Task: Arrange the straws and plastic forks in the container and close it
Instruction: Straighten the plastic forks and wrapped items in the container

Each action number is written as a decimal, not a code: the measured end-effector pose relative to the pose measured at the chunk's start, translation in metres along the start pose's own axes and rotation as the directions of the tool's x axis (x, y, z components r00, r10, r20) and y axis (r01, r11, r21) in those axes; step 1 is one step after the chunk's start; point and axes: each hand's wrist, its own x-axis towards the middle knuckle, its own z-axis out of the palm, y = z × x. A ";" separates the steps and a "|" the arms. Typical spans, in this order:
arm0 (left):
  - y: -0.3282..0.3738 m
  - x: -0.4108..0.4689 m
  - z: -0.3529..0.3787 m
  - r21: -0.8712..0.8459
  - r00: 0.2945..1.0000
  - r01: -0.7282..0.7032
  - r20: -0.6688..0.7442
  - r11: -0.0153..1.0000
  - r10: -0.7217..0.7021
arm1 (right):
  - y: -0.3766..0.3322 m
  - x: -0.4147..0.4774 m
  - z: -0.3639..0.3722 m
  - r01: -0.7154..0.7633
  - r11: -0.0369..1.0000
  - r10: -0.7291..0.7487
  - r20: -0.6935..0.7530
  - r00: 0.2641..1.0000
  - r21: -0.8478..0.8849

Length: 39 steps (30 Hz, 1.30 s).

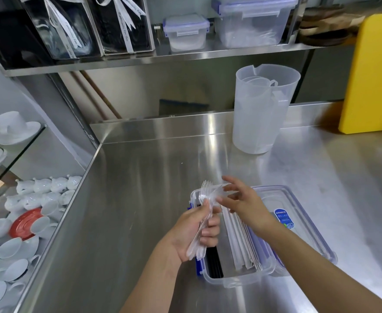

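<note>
Both forearms reach over the open container [235,282], where straws [242,242] already lie lengthwise. Left hand [194,231] is closed round a bundle of forks [204,206], tines up, probably to square them; right hand [242,202], fingers spread and empty, touches the tines. Lid [303,213] waits just beside. Jug [262,109] stands well clear.

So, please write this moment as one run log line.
left hand: grips clear forks | right hand: open at tines | container: open, straws inside | lid: beside
</note>
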 end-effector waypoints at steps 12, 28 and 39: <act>-0.006 -0.010 -0.002 0.068 0.974 0.131 0.178 0.989 -0.142 | 0.001 -0.003 -0.012 -0.033 0.930 -0.064 0.250 0.966 0.366; -0.015 -0.003 -0.001 -0.240 0.975 0.129 0.206 0.962 -0.079 | -0.005 -0.003 -0.005 0.140 0.982 -0.163 0.195 0.967 0.125; -0.012 -0.002 0.014 -0.077 0.984 0.170 0.073 0.982 -0.164 | -0.005 0.008 -0.016 -0.038 0.967 -0.018 0.220 0.975 0.251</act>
